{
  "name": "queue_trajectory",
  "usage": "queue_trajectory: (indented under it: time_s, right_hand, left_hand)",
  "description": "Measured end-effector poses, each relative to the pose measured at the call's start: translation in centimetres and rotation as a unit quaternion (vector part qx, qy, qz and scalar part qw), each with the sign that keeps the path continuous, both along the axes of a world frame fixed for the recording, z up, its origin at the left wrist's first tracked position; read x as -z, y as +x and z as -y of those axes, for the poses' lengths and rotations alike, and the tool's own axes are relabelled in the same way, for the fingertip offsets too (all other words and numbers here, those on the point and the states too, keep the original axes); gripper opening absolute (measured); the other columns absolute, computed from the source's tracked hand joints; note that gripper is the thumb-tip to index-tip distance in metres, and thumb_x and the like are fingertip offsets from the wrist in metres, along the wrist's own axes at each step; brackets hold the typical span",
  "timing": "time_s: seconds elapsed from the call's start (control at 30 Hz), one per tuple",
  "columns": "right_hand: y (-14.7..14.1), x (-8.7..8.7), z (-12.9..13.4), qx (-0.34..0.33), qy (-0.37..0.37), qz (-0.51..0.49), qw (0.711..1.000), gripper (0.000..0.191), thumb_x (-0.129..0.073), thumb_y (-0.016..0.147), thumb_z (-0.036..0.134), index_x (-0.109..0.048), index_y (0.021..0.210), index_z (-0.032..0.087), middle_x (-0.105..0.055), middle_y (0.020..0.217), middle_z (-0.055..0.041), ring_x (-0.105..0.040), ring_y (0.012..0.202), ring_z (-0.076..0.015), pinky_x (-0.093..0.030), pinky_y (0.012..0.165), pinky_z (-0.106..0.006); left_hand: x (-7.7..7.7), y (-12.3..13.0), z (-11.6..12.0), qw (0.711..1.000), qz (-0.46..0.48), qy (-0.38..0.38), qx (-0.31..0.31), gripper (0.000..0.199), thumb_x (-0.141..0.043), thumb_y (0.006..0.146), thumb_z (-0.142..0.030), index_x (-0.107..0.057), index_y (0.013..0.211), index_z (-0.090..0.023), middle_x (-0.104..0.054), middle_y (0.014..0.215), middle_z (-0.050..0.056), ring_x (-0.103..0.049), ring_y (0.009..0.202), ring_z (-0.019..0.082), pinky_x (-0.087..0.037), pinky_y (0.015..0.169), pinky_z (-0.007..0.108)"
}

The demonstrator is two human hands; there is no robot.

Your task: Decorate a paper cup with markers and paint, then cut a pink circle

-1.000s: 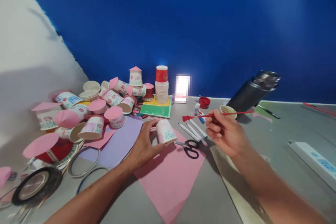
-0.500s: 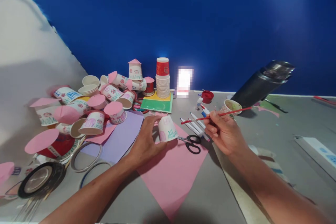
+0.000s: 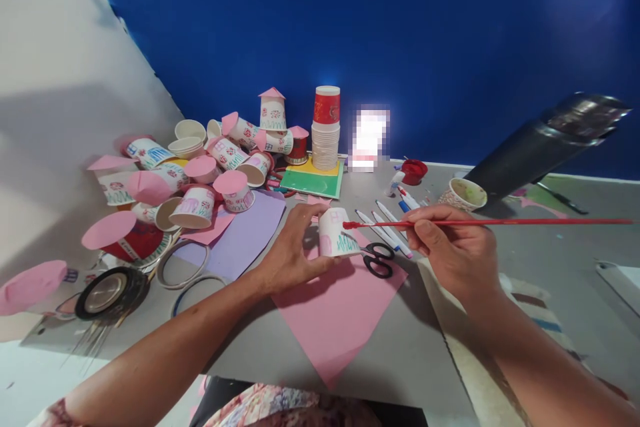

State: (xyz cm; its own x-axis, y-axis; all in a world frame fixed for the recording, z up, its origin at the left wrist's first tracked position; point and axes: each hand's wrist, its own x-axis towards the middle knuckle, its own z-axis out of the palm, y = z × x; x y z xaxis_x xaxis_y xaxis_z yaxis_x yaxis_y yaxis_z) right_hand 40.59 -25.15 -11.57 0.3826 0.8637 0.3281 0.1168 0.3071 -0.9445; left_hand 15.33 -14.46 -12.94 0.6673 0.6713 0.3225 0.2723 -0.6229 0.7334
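My left hand (image 3: 295,247) is closed round a white paper cup (image 3: 332,233), held upside down with a slight tilt. Pink window and door shapes and green grass strokes show on its side. Between thumb and fingers, my right hand (image 3: 450,243) grips a long red paintbrush (image 3: 530,221). Its red-loaded tip is at the cup's right side, seemingly touching it. Pink paper (image 3: 345,320) lies beneath the cup. Black-handled scissors (image 3: 379,259) rest on that paper, just right of the cup. Several white markers (image 3: 383,230) lie behind them.
Decorated cups with pink roofs (image 3: 195,207) are heaped at left, beside tape rolls (image 3: 183,265) and purple paper (image 3: 245,240). A cup stack (image 3: 326,140) stands at the back. At right are a patterned paper cup (image 3: 463,197), a dark flask (image 3: 535,153) and a red pot (image 3: 414,172).
My right hand has brought the brush tip to the cup, turning the brush nearly level. The left hand still holds the cup. The whole view has shifted and shows more of the lap.
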Motion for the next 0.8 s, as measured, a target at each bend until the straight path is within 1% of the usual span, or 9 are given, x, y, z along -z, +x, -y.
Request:
queue_trajectory:
  time_s: [0.07,0.17,0.3,0.43,0.57,0.67,0.8]
  right_hand:
    - [-0.01,0.09,0.15,-0.001,0.014,0.028,0.999,0.011,-0.078,0.092,0.037,-0.079,0.091,0.026,-0.071,0.075,0.0002,-0.061,0.058,-0.0110,-0.046,0.053,-0.025]
    - [-0.26,0.05,0.29,-0.019,0.024,0.046,0.998,0.007,-0.076,0.093,0.033,-0.079,0.091,0.027,-0.073,0.082,0.0000,-0.062,0.057,-0.0102,-0.049,0.055,-0.025]
    - [-0.41,0.04,0.43,-0.031,0.020,0.061,0.997,0.007,-0.075,0.095,0.031,-0.079,0.092,0.027,-0.072,0.078,0.0004,-0.063,0.059,-0.0108,-0.051,0.058,-0.025]
    - [-0.27,0.16,0.48,-0.033,0.017,0.074,0.997,0.007,-0.074,0.095,0.030,-0.079,0.093,0.026,-0.071,0.074,0.0005,-0.063,0.059,-0.0113,-0.050,0.057,-0.024]
    - [-0.31,0.12,0.33,-0.033,0.018,0.087,0.996,0.008,-0.074,0.096,0.031,-0.078,0.092,0.025,-0.070,0.071,0.0008,-0.062,0.058,-0.0112,-0.050,0.057,-0.024]
    - [-0.32,0.07,0.22,-0.027,0.018,0.091,0.995,0.009,-0.073,0.096,0.032,-0.078,0.092,0.025,-0.068,0.068,0.0015,-0.062,0.057,-0.0111,-0.050,0.057,-0.024]
    - [-0.24,0.16,0.26,-0.026,0.002,0.094,0.995,0.010,-0.074,0.096,0.034,-0.078,0.093,0.024,-0.068,0.068,0.0014,-0.062,0.058,-0.0114,-0.049,0.057,-0.024]
  left_hand:
    - [-0.08,0.07,0.06,1.000,-0.003,0.009,0.003,0.067,-0.080,0.079,-0.035,-0.046,0.136,-0.027,-0.055,0.139,0.010,-0.055,0.129,0.030,-0.050,0.108,0.049]
    - [-0.17,0.19,0.18,1.000,-0.011,0.017,0.001,0.066,-0.081,0.077,-0.030,-0.047,0.134,-0.027,-0.056,0.135,0.009,-0.056,0.124,0.029,-0.053,0.103,0.046]
    - [-0.31,0.26,0.26,1.000,-0.012,-0.002,0.008,0.065,-0.081,0.073,-0.024,-0.050,0.130,-0.027,-0.056,0.132,0.009,-0.056,0.123,0.029,-0.056,0.099,0.044]
    - [-0.46,0.25,0.32,1.000,-0.011,-0.020,0.010,0.066,-0.083,0.073,-0.030,-0.052,0.130,-0.027,-0.055,0.131,0.009,-0.055,0.122,0.029,-0.057,0.098,0.045]
    - [-0.54,0.26,0.42,1.000,-0.016,-0.014,0.013,0.065,-0.084,0.071,-0.028,-0.053,0.129,-0.028,-0.056,0.129,0.008,-0.056,0.119,0.029,-0.057,0.098,0.047]
    - [-0.52,0.27,0.44,1.000,-0.011,-0.012,0.014,0.067,-0.083,0.071,-0.026,-0.053,0.130,-0.028,-0.056,0.129,0.008,-0.056,0.120,0.029,-0.058,0.097,0.046]
    - [-0.40,0.26,0.41,1.000,-0.003,0.004,0.015,0.067,-0.081,0.070,-0.021,-0.052,0.130,-0.028,-0.055,0.131,0.008,-0.056,0.120,0.029,-0.057,0.098,0.047]
